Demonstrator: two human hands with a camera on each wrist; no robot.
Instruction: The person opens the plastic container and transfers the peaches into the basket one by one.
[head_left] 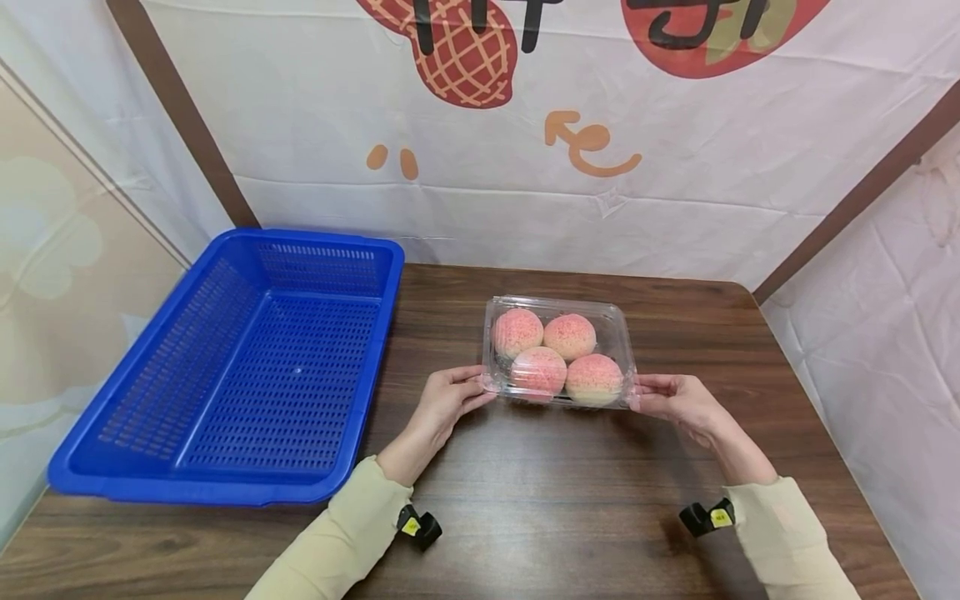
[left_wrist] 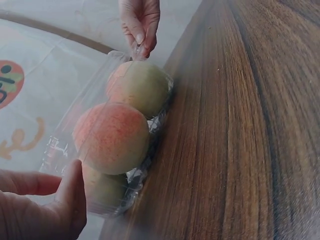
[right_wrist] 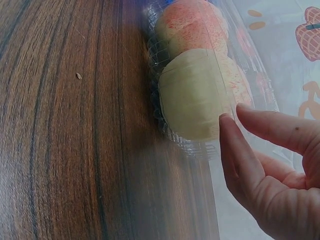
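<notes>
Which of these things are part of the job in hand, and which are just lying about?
Part of the job:
left hand
right hand
clear container they hold
four peaches inside it

Seemingly just about:
blue basket, touched by neither hand
wooden table
printed cloth behind

Black characters (head_left: 423,29) on the white cloth (head_left: 495,158) are being cut off, illegible; yellow labels (head_left: 411,527) on the black wrist devices (head_left: 429,531) are showing unreadably small print.

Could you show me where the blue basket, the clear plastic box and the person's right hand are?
Blue plastic basket (head_left: 288,375), head view: on its bare slotted floor.
Clear plastic box (head_left: 611,323), head view: near its far right corner.
Right hand (head_left: 686,407), head view: on the middle of the hand.
</notes>
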